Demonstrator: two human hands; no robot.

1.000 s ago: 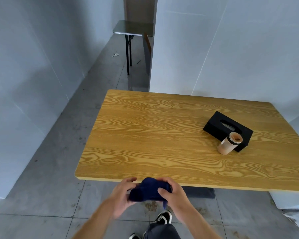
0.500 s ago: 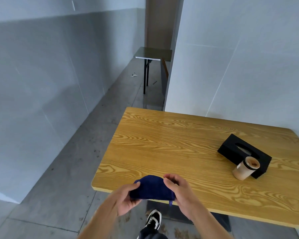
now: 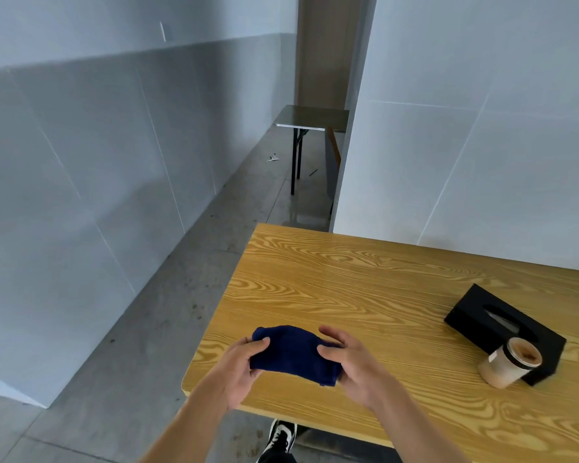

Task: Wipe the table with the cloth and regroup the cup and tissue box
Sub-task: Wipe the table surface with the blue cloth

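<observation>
Two hands hold a folded dark blue cloth (image 3: 293, 354) over the near left corner of a yellow wood-grain table (image 3: 365, 289).

The table takes up the lower right; on its right part lies a black rectangular tissue box (image 3: 472, 312) with an oval slot on top — what fills it cannot be told. A beige cup with a dark rim band (image 3: 510, 362) stands just in front of the box, touching or nearly so; its open top shows a pale brownish surface. No writing is readable on either. The left hand (image 3: 239, 369) grips the cloth's left end, thumb on top; the right hand (image 3: 351, 360) pinches the right end — thumb curled over the cloth, fingers arched.
</observation>
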